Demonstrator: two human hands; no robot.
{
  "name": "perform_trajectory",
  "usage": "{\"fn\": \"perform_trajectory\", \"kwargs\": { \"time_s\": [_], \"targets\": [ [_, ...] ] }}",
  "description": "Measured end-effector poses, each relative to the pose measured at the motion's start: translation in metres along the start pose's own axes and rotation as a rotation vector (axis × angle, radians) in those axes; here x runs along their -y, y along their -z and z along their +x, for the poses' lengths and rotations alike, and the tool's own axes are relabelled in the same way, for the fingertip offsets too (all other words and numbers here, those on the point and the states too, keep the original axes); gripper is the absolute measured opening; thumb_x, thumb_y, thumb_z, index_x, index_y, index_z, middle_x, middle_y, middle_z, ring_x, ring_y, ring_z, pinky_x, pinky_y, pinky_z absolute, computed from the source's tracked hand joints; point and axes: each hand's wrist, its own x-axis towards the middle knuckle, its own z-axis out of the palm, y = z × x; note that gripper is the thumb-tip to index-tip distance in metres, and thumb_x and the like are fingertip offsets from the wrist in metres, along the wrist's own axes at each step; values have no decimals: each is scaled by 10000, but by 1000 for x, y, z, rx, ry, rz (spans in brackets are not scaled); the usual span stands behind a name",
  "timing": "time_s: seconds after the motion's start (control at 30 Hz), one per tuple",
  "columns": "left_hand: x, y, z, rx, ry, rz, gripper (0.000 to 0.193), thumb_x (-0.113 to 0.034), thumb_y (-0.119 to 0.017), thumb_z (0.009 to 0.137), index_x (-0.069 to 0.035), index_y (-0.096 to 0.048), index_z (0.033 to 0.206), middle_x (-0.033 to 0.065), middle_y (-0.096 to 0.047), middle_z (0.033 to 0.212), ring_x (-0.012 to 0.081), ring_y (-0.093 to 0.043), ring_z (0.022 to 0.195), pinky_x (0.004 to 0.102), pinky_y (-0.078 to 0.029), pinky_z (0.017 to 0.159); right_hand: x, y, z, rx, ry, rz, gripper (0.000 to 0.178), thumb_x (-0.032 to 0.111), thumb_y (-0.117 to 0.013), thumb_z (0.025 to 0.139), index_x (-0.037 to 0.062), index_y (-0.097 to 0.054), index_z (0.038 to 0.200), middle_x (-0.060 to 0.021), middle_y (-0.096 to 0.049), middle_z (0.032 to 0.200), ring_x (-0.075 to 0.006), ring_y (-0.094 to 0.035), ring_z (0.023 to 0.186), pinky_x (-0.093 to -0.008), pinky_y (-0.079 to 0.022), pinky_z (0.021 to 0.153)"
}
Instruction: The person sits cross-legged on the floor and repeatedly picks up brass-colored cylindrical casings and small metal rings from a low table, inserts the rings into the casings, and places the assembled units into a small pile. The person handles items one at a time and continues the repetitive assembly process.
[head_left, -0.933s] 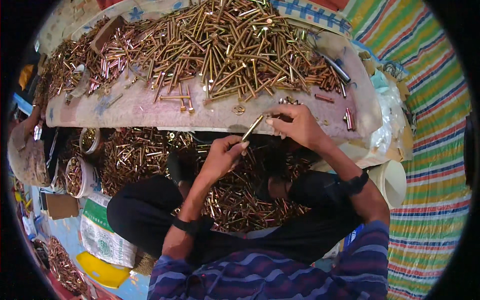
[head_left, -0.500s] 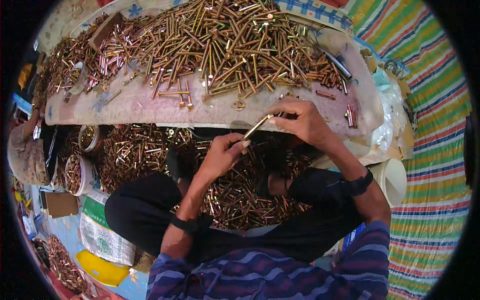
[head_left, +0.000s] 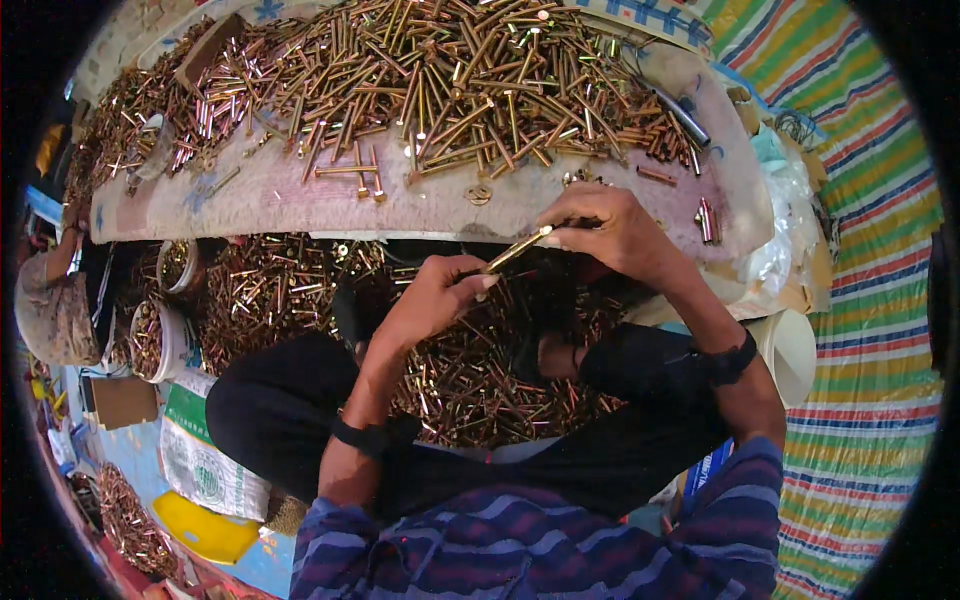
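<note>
A golden metal bolt [head_left: 516, 250] is held at a slant between my hands, just off the near edge of the worktop. My left hand [head_left: 432, 298] closes on its lower left end with thumb and fingers. At the bolt's upper right end, which has a pale, shiny tip, my right hand [head_left: 618, 235] pinches with thumb and forefinger. On the cloth-covered worktop [head_left: 270, 205] lies a large heap of long golden bolts [head_left: 470, 80]. A few small washers or rings [head_left: 478, 195] rest near the edge, left of my right hand.
Loose metal parts [head_left: 470, 390] cover the space between my legs. White buckets [head_left: 176, 340] of small parts stand at left, beside another person's arm [head_left: 50, 290]. A white bucket [head_left: 790, 358] is by my right elbow. A metal tube [head_left: 682, 118] lies at the heap's right.
Both hands have shifted only slightly and still hold the bolt at a similar slant. My left hand is a little farther left; the view has moved slightly.
</note>
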Motion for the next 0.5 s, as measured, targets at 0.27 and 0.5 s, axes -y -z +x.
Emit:
{"fn": "perform_trajectory", "kwargs": {
  "time_s": [0.27, 0.5],
  "targets": [
    [-3, 7, -2, 51, 32, 20, 252, -273, -665, 990, -25, -696, 958, -43, -525, 662, 55, -406, 529, 262, -312, 473, -6, -3, -1, 16, 43, -1, 197, 98, -698, 853, -6, -731, 1017, -120, -684, 897, -256, -643, 861, -359, -496, 801],
    [-5, 11, -4, 133, 180, -102, 230, -263, -692, 971, -33, -699, 953, -38, -571, 680, 37, -431, 509, 239, -294, 439, -7, -5, -3, 55, -7, 37, 186, 121, -727, 850, 15, -728, 1002, -124, -678, 880, -265, -663, 845, -370, -509, 778]
  ]
}}
